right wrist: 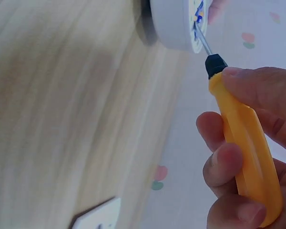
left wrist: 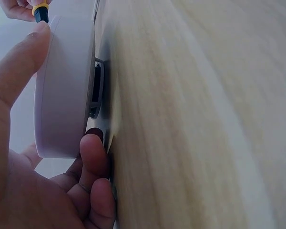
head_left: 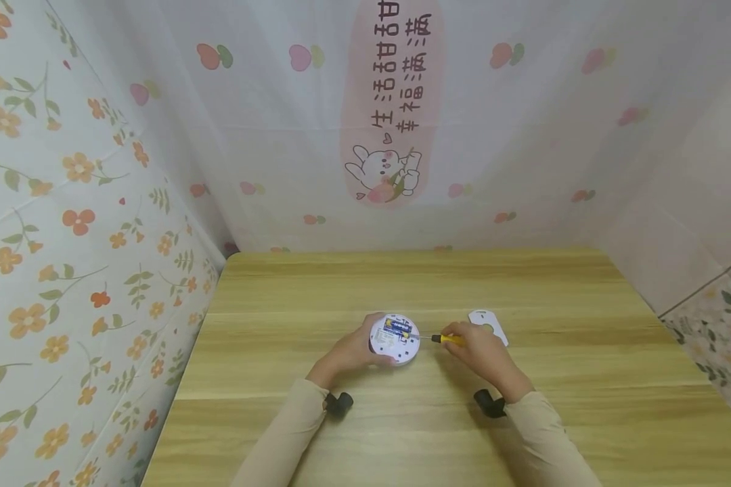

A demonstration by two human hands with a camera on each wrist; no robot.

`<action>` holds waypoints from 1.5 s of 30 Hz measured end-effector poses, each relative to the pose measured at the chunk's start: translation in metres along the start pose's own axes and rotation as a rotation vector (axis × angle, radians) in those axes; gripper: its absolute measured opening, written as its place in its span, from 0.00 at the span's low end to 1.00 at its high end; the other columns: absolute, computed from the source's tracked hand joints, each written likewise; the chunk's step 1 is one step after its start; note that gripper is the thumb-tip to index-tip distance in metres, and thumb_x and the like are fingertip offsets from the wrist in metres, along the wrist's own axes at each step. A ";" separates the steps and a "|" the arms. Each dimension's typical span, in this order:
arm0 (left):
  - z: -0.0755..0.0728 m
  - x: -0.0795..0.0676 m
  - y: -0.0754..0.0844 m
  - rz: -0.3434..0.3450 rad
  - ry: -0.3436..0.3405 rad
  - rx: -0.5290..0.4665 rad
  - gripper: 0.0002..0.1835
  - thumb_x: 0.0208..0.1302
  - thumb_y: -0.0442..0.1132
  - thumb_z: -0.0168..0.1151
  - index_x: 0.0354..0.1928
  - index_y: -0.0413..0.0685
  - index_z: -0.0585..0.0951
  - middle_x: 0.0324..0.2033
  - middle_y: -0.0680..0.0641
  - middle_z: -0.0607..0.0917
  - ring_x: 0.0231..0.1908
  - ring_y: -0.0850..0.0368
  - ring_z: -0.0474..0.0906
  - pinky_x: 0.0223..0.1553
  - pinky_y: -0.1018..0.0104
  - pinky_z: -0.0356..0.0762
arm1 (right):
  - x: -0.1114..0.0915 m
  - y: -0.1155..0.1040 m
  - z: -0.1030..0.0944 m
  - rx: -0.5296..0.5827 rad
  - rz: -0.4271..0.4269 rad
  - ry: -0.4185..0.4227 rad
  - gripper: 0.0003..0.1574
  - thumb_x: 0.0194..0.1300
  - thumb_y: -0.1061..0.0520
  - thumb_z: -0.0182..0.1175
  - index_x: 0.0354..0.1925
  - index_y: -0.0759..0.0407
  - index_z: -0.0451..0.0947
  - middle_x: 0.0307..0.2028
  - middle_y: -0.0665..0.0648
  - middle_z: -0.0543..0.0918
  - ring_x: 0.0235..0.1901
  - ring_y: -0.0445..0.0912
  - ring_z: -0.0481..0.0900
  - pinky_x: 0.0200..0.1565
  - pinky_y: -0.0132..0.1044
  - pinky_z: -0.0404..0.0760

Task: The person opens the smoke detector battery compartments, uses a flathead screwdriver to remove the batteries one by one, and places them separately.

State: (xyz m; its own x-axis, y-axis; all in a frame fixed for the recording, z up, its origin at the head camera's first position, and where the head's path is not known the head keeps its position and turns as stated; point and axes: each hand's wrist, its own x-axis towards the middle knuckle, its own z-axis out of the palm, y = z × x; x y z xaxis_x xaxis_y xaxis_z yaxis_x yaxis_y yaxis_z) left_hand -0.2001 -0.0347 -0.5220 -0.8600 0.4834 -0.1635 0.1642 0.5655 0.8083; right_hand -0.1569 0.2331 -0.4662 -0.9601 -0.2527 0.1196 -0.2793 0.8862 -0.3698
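Observation:
My left hand point(head_left: 355, 346) grips a round white battery-powered device point(head_left: 396, 353) by its rim, its open back facing up. Blue batteries point(head_left: 396, 327) sit in the compartment on that back. In the left wrist view, a dark clip-like part point(left wrist: 98, 88) sticks out from the underside, close above the table. My right hand point(head_left: 482, 353) holds a screwdriver point(right wrist: 248, 148) with a yellow handle and black collar, thumb and fingers wrapped about the handle. The metal shaft point(right wrist: 204, 42) reaches into the compartment beside a battery; whether the tip touches it, I cannot tell.
A flat white plate point(head_left: 486, 318), likely a cover, lies on the wooden table point(head_left: 268, 291) behind my right hand. Patterned curtains point(head_left: 268, 135) stand along the back and sides. Black cameras point(head_left: 339, 404) are strapped at both wrists.

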 end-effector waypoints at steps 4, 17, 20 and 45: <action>-0.001 0.000 0.001 -0.005 -0.003 -0.004 0.56 0.46 0.57 0.76 0.73 0.62 0.52 0.65 0.39 0.73 0.60 0.38 0.72 0.59 0.42 0.69 | 0.002 -0.004 -0.004 -0.060 -0.023 0.017 0.10 0.58 0.55 0.68 0.39 0.54 0.85 0.39 0.55 0.87 0.36 0.52 0.85 0.30 0.44 0.80; 0.000 0.000 -0.002 -0.009 -0.010 -0.016 0.55 0.45 0.58 0.75 0.73 0.64 0.52 0.63 0.38 0.74 0.59 0.38 0.73 0.59 0.42 0.70 | 0.013 -0.023 -0.021 -0.179 -0.049 -0.044 0.09 0.60 0.55 0.65 0.39 0.54 0.87 0.33 0.51 0.76 0.24 0.38 0.71 0.20 0.30 0.67; 0.000 0.001 -0.003 -0.007 -0.011 -0.018 0.56 0.45 0.58 0.75 0.73 0.64 0.52 0.63 0.38 0.74 0.59 0.38 0.73 0.59 0.42 0.70 | 0.014 -0.024 -0.021 -0.205 -0.071 -0.028 0.08 0.59 0.56 0.66 0.38 0.54 0.88 0.33 0.51 0.75 0.23 0.38 0.70 0.19 0.29 0.66; -0.004 0.001 0.000 -0.019 -0.034 -0.039 0.56 0.46 0.57 0.75 0.74 0.62 0.52 0.65 0.39 0.72 0.61 0.37 0.71 0.61 0.40 0.68 | 0.029 -0.039 -0.029 -0.289 -0.133 -0.022 0.04 0.54 0.59 0.69 0.32 0.56 0.84 0.30 0.50 0.82 0.30 0.45 0.80 0.27 0.36 0.79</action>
State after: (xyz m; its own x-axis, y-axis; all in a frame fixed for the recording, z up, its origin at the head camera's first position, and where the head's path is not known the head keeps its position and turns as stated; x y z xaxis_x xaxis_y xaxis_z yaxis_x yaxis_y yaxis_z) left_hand -0.2029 -0.0370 -0.5200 -0.8459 0.4956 -0.1971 0.1287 0.5483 0.8263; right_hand -0.1736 0.2024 -0.4211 -0.9165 -0.3791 0.1279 -0.3901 0.9177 -0.0753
